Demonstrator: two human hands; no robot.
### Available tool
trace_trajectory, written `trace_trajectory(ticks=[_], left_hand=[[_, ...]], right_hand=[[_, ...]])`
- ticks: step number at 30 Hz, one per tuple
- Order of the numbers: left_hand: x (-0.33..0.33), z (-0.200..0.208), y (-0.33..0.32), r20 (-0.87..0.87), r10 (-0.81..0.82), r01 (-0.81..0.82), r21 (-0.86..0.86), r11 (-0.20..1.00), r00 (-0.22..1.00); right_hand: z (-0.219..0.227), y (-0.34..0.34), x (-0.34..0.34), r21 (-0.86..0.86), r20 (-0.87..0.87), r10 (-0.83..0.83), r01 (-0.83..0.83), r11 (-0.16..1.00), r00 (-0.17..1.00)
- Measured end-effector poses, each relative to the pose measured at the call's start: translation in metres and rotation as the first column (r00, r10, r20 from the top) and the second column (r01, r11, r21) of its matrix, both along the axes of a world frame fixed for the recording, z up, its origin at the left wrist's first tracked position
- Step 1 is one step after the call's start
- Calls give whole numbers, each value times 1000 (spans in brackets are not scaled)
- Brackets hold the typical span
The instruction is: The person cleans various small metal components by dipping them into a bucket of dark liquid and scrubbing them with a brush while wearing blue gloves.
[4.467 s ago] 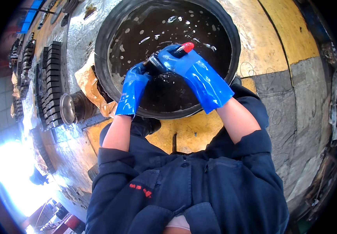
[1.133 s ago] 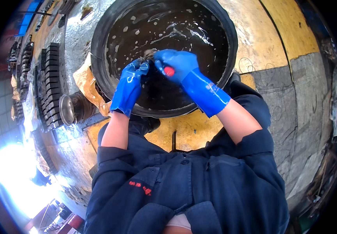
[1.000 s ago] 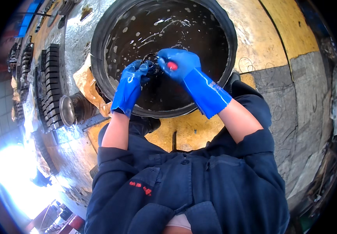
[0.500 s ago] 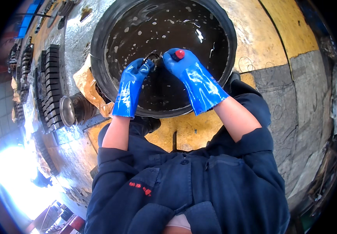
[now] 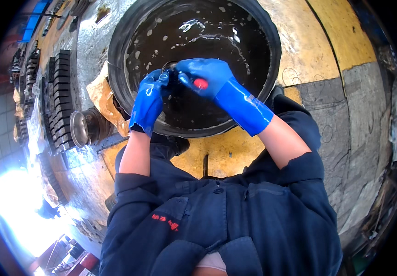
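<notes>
Both my hands wear long blue rubber gloves and meet above a round black tub (image 5: 117, 60) of dark liquid. My left hand (image 5: 151, 89) is closed around a dark ring-shaped part (image 5: 169, 65), whose curved edge shows above the fingers. Wrapped in my right hand (image 5: 210, 76) is a tool with a red-ended handle (image 5: 200, 83); its working end is hidden at the ring, so its kind cannot be made out. The two gloves nearly touch at the part. Pale foam flecks (image 5: 149, 32) float on the liquid.
Left of the tub lie crumpled brown paper (image 5: 102, 95), a metal cylinder with a flared rim (image 5: 79, 129) and a row of dark ribbed parts (image 5: 62, 99). Grey mats (image 5: 364, 106) cover the yellow floor on the right. My booted feet flank the tub's near side.
My right hand has shifted left and turned, bringing the red handle end lower and closer to the ring. My left hand has tilted slightly and moved a little left. Ripples on the liquid differ.
</notes>
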State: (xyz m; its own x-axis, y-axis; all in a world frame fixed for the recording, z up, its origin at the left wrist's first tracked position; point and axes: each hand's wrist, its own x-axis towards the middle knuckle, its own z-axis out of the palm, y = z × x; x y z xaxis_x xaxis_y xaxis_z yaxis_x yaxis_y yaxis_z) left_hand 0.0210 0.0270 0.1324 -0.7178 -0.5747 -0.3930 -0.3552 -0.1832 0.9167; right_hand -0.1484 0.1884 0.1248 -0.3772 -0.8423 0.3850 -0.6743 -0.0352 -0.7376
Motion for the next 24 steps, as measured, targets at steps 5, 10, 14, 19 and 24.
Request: trace_trajectory(ticks=[5,10,14,19,24], left_hand=[[-1,-8,-4,-39,-88,88,-16,996,995],[-11,5,11,42,-4,12,-195,981,999],[-20,3,17,-30,-14,7,-218,976,999],[-8,-23,2,-88,45,-72,-326,942,995],[-13,0,5,-68,44,-62,-298,952,997]], right_hand=[[9,-13,-1,394,-239,105,-2,919,965],[-8,0,-3,225,355,-320,252,941,879],[-25,3,-21,506,620,-447,107,856,645],[-12,24,-10,344,783,-348,107,933,516],[-25,13,-26,539,614,-453,77,839,646]])
